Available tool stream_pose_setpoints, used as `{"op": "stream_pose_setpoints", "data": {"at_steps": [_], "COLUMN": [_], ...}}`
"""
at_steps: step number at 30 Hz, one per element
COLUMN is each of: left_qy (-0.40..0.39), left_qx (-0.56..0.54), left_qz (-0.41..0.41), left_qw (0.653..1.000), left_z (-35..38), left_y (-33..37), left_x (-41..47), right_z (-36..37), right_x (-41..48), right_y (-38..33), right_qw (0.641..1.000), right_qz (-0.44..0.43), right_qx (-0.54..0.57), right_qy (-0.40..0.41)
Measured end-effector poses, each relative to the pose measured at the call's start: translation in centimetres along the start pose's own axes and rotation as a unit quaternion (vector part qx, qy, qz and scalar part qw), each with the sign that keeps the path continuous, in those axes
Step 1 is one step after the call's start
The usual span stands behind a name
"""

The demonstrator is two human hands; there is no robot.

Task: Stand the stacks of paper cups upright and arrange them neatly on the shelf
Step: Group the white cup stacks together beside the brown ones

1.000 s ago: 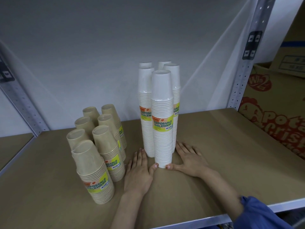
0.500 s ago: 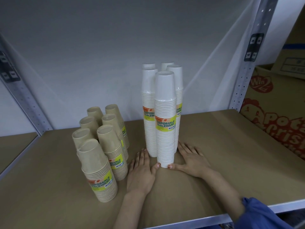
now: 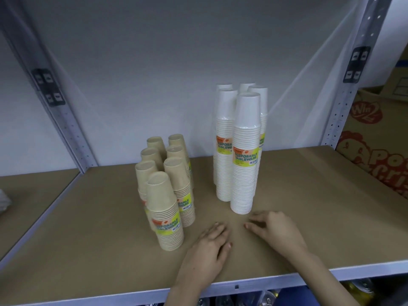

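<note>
Several tall stacks of white paper cups [image 3: 245,155] stand upright in a tight cluster at the middle of the brown shelf board [image 3: 309,206]. To their left several shorter stacks of tan paper cups [image 3: 164,195] stand upright in two rows. My left hand [image 3: 209,246] lies palm down near the shelf's front, just right of the front tan stack, fingers relaxed. My right hand [image 3: 273,228] hovers in front of the nearest white stack, fingers loosely bent, a small gap from its base. Neither hand holds anything.
Grey metal uprights [image 3: 351,85] frame the bay, with a white back panel behind. Printed cardboard boxes [image 3: 379,151] fill the neighbouring bay on the right. The grey front rail [image 3: 242,286] runs under my wrists, with items dimly visible on the level below.
Both hands have drawn back toward the front edge, away from the base of the front white stack they flanked. The view shifted so the cups sit further right.
</note>
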State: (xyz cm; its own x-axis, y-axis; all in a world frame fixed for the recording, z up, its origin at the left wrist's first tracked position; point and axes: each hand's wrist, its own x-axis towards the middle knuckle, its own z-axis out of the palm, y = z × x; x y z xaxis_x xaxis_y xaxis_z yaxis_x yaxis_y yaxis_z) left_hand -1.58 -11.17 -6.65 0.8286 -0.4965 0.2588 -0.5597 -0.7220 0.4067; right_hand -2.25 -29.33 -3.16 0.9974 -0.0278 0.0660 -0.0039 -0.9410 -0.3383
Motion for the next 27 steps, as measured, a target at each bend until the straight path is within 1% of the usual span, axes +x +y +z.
{"op": "stream_pose_setpoints", "data": {"at_steps": [1,3,4,6,8,10,13,15,18,21,23,25,27], "left_qy": [-0.008,-0.050,-0.071,-0.112,-0.082,-0.037,0.010,0.057,0.116,0.146,0.129,0.074,0.030], "left_qx": [-0.018,-0.048,-0.076,-0.108,-0.108,-0.127,-0.124,-0.119,-0.130,-0.129,-0.106,-0.089,-0.070], "left_qz": [0.013,0.020,0.013,0.023,0.041,0.033,-0.023,-0.066,-0.112,-0.150,-0.178,-0.217,-0.225], "left_qw": [1.000,0.997,0.994,0.988,0.990,0.991,0.992,0.989,0.978,0.969,0.970,0.969,0.971], "left_z": [-0.2,-1.0,-1.4,-2.4,-2.9,-3.5,-4.8,-5.8,-7.1,-7.9,-8.2,-8.3,-8.5], "left_y": [-0.3,-1.1,-1.5,-2.3,-3.7,-5.3,-7.5,-8.4,-9.4,-10.0,-10.4,-10.9,-11.0], "left_x": [-0.6,-2.1,-2.9,-4.4,-5.5,-6.7,-7.8,-8.2,-8.6,-8.3,-7.9,-7.3,-6.8], "right_z": [0.1,0.3,0.5,1.1,1.7,2.4,3.0,3.3,3.9,4.5,4.7,4.8,4.9], "right_x": [-0.4,-0.9,-1.0,-0.8,-0.2,0.4,0.9,1.2,1.7,2.2,2.5,2.8,3.0], "right_y": [-0.7,-1.9,-2.6,-3.9,-5.3,-6.5,-7.9,-8.6,-9.3,-9.5,-9.6,-9.7,-9.8], "right_qw": [1.000,0.998,0.995,0.987,0.980,0.978,0.980,0.982,0.985,0.986,0.987,0.987,0.987], "right_qz": [-0.012,-0.041,-0.058,-0.089,-0.108,-0.101,-0.090,-0.091,-0.101,-0.105,-0.105,-0.104,-0.102], "right_qx": [0.011,0.052,0.077,0.128,0.150,0.149,0.125,0.091,0.042,0.024,0.020,0.015,0.012], "right_qy": [0.007,0.009,0.000,-0.032,-0.078,-0.107,-0.124,-0.137,-0.134,-0.125,-0.123,-0.122,-0.123]}}
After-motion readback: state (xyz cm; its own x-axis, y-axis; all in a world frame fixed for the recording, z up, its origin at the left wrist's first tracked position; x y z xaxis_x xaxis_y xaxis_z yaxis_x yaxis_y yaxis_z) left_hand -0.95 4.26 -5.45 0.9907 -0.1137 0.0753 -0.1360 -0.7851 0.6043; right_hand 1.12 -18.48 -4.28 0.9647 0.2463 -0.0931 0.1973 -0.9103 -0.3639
